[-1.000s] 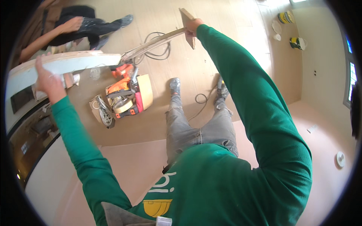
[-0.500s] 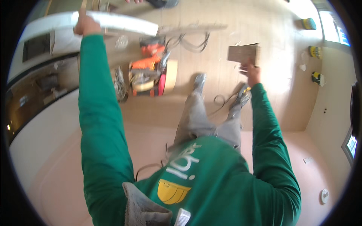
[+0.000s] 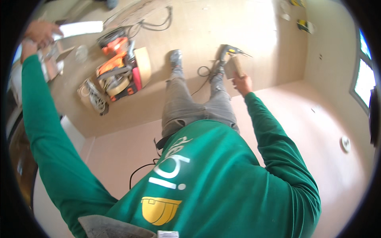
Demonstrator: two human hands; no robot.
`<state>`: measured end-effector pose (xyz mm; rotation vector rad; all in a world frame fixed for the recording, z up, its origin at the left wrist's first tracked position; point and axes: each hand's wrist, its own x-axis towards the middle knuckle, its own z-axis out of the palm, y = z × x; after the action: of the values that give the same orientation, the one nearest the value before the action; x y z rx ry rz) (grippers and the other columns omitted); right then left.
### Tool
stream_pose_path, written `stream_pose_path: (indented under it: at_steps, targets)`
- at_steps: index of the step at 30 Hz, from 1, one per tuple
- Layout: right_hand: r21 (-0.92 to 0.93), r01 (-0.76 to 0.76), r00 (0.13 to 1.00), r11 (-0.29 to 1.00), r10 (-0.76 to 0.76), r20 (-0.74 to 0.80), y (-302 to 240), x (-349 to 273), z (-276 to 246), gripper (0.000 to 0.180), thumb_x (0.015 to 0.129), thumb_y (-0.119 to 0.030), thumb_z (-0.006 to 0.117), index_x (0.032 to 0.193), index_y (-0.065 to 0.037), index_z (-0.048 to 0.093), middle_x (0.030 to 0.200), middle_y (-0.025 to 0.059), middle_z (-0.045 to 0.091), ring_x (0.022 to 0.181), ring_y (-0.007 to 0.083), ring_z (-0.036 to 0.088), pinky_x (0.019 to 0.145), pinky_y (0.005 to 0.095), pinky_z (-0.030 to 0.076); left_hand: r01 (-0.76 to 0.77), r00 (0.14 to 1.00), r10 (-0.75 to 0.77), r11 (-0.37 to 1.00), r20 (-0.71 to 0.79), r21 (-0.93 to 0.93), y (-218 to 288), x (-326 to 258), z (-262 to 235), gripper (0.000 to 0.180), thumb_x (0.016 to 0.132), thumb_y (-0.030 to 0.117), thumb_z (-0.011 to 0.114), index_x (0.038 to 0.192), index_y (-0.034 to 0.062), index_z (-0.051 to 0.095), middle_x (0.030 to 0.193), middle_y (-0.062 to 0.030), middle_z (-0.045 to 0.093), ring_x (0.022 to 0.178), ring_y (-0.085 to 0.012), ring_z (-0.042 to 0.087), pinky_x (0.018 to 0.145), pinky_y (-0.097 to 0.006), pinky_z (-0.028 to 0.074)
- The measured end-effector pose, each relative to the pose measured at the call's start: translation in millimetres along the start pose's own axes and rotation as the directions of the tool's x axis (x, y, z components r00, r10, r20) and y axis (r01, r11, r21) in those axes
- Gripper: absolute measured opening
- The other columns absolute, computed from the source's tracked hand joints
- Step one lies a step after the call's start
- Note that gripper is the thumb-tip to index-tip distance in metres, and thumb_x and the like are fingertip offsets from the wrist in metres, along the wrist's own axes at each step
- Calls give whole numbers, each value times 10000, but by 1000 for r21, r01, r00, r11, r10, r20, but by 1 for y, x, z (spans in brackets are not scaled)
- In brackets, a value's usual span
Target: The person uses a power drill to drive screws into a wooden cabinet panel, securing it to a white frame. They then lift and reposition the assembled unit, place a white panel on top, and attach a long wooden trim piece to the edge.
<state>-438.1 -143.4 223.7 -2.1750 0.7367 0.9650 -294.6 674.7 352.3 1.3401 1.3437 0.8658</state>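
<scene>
My right hand (image 3: 243, 84) is closed round a short piece of brown wooden board (image 3: 235, 66), held out beside my right leg. At the upper left, my left hand (image 3: 28, 49) is closed on a long white panel (image 3: 82, 28), partly cut off by the picture's rim. Another person's hand (image 3: 43, 33) is just above mine and also touches the panel. Beyond the wooden piece, a yellow and black corded power tool (image 3: 231, 50) lies on the floor by my right foot.
An open tool bag (image 3: 119, 77) with orange tools stands left of my feet, beside a box holding a coiled cord (image 3: 94, 96). A black cable (image 3: 154, 25) lies farther off. A yellow and black bucket (image 3: 304, 26) stands by the right wall, and a white disc (image 3: 345, 144) lies at right.
The view has swung right. My right hand has brought the wooden piece nearer my leg and turned it edge-on. Another person's hand now appears beside my left hand at the panel.
</scene>
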Motion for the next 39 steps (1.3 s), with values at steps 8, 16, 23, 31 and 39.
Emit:
stream_pose_path:
  at_steps: [8,16,23,31,39]
  targets:
    - [-114,414,909,903,-417,0,-86,-32,65,466,970,-450,678,1343,-170,669,1006,211,751,960,427,719,827,487,558,65,998,-65,994,-4,87,-4,37,-1,453,981,327,618,1262,-27,655,1139,-177,729,1016,-319,691,852,-480,561]
    - [-32,741,669,671,-733,126,-269,-62,127,418,956,-397,692,1314,-182,683,993,206,750,911,421,714,826,504,562,-393,915,269,760,301,517,-106,40,-87,592,1038,458,563,1400,-10,582,1293,-182,677,1146,-345,655,972,-465,516]
    - [-17,843,537,537,-843,25,-333,-55,141,351,898,-312,708,1240,-234,728,1020,169,758,969,397,718,879,502,571,-13,636,-622,582,456,813,-309,-183,-279,704,1033,515,580,1487,-11,470,1457,-218,576,1305,-360,580,1087,-468,453]
    - [-9,806,591,591,-806,13,-363,-72,125,344,898,-271,679,1235,-242,744,1042,175,760,979,377,730,882,502,576,192,338,-908,322,246,927,-302,-277,-353,651,1040,486,576,1485,22,473,1431,-209,597,1239,-342,625,1057,-463,484]
    - [-12,868,497,497,-868,9,-382,-89,133,392,908,-286,675,1291,-216,720,1065,211,750,999,405,715,928,501,557,244,572,-561,813,598,529,-214,-224,-248,616,1045,492,584,1460,50,469,1340,-190,651,1128,-303,676,967,-425,535]
